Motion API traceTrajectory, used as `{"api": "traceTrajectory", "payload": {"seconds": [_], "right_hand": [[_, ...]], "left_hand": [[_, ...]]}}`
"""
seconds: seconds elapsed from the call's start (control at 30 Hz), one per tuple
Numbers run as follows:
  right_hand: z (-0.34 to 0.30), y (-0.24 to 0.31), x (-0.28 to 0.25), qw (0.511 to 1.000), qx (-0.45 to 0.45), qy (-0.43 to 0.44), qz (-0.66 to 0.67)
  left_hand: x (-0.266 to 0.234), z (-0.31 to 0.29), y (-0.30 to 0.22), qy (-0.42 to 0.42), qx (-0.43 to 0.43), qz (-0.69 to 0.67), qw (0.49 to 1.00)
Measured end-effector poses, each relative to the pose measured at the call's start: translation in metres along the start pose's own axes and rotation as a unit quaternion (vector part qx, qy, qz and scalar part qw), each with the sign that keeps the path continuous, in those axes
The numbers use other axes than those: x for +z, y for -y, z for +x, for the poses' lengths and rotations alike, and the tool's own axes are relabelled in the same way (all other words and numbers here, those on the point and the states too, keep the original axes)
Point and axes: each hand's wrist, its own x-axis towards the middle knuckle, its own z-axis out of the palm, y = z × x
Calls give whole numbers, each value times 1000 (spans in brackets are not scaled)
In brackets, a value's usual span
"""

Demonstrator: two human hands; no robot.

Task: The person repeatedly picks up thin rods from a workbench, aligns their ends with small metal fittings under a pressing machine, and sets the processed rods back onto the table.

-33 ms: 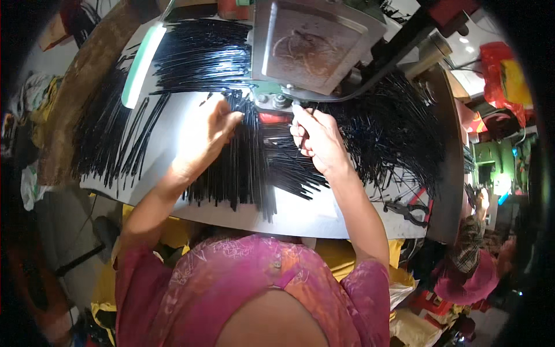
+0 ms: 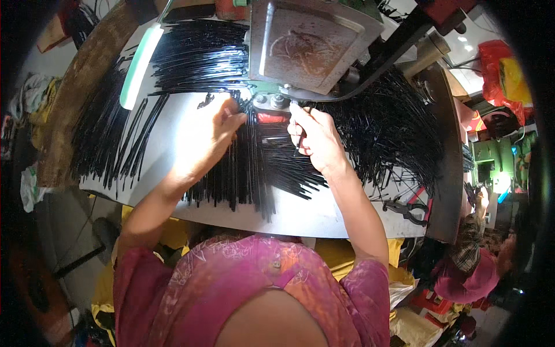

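Note:
Beside the metal head of a bench machine [image 2: 272,102], my left hand [image 2: 218,124] is closed in a pinch among black thin strips. Strong lamp light washes out its fingers, so what lies between them is hidden. Across from it my right hand [image 2: 317,136] is also closed, thumb against forefinger, close to the machine's right side. A short dark piece shows below its curled fingers, but I cannot make out its kind. Between the hands is a red part [image 2: 273,118] of the machine. A row of long black strips [image 2: 231,173] hangs toward me below it.
More black strips lie in piles at the back [image 2: 202,55], at the left [image 2: 95,139] and at the right [image 2: 393,127]. A lit lamp [image 2: 143,66] hangs at the upper left. Pliers [image 2: 406,211] rest near the table's right edge. Another person [image 2: 468,266] works at the far right.
The whole view has shifted very slightly. Both hands keep nearly the same pinched pose beside the machine head.

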Motion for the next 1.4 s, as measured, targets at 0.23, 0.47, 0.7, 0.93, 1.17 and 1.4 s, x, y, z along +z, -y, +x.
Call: {"api": "traceTrajectory", "payload": {"seconds": [0.23, 0.47, 0.7, 0.93, 1.17, 1.4], "right_hand": [[7, -1, 0, 999, -18, 34, 6], [10, -2, -1, 999, -17, 31, 2], [7, 0, 0, 999, -23, 33, 9], [11, -2, 1, 999, -6, 32, 8], [12, -3, -1, 999, 4, 31, 3], [12, -4, -4, 999, -9, 46, 15]], "left_hand": [[26, 24, -5, -46, 160, 188, 968], [32, 28, -1, -47, 154, 180, 970], [30, 30, 1, -26, 135, 150, 979], [30, 31, 4, -20, 144, 151, 978], [35, 25, 1, -85, 202, 269, 938], [-9, 25, -8, 126, -33, 92, 987]]}}
